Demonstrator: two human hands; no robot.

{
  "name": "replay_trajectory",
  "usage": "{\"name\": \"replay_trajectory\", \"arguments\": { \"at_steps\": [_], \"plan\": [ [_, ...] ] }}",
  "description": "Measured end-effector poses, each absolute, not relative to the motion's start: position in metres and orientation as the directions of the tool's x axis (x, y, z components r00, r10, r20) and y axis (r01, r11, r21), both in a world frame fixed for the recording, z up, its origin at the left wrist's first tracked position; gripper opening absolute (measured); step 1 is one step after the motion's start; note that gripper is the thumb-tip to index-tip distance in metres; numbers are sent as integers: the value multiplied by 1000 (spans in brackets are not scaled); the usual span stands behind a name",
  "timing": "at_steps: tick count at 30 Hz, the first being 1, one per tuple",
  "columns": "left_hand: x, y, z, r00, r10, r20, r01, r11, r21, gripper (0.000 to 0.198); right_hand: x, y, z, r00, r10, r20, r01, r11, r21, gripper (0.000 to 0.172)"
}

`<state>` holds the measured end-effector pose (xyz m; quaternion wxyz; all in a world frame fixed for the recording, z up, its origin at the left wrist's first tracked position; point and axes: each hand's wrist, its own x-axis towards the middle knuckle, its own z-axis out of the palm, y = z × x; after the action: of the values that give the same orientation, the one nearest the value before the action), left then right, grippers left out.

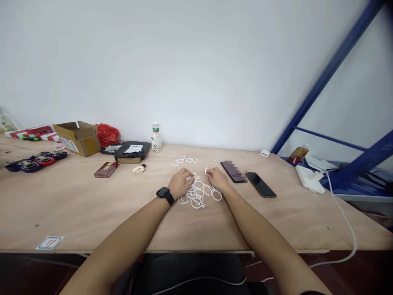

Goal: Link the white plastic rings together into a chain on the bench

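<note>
the right hand is pinching 1 round white ring beside a heap of white plastic rings. the left hand is half-curling its fingers over the heap, hold unclear.

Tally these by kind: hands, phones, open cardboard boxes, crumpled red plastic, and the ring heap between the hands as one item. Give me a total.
Hands: 2 (left hand, right hand)
Phones: 2
Open cardboard box: 1
Crumpled red plastic: 1
White ring heap: 1
Total: 7
</note>
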<state>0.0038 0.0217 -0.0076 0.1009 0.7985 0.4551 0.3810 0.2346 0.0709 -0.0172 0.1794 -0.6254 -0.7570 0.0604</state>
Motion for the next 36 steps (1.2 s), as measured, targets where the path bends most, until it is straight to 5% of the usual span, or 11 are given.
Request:
{"name": "replay_trajectory", "arguments": {
  "at_steps": [15, 23, 29, 36],
  "plan": [
    [4, 18, -3, 310, 790, 529, 644, -583, 495, 23, 229, 70, -17, -144, 948, 285, 868, 259, -423, 25],
    [0, 19, -2, 308, 753, 582, 640, -616, 459, 33, 199, 38, 2, -254, 847, 467, 549, 523, -651, 17],
    [-2, 19, 5, 342, 757, 556, 672, -611, 418, 30, 187, 27, 0, -240, 907, 347, 253, 404, -879, 33],
    [4, 10, 10, 342, 771, 537, 682, -597, 423, 39, 189, 24, 3, -282, 922, 265, 230, 333, -914, 33]
  ]
}}
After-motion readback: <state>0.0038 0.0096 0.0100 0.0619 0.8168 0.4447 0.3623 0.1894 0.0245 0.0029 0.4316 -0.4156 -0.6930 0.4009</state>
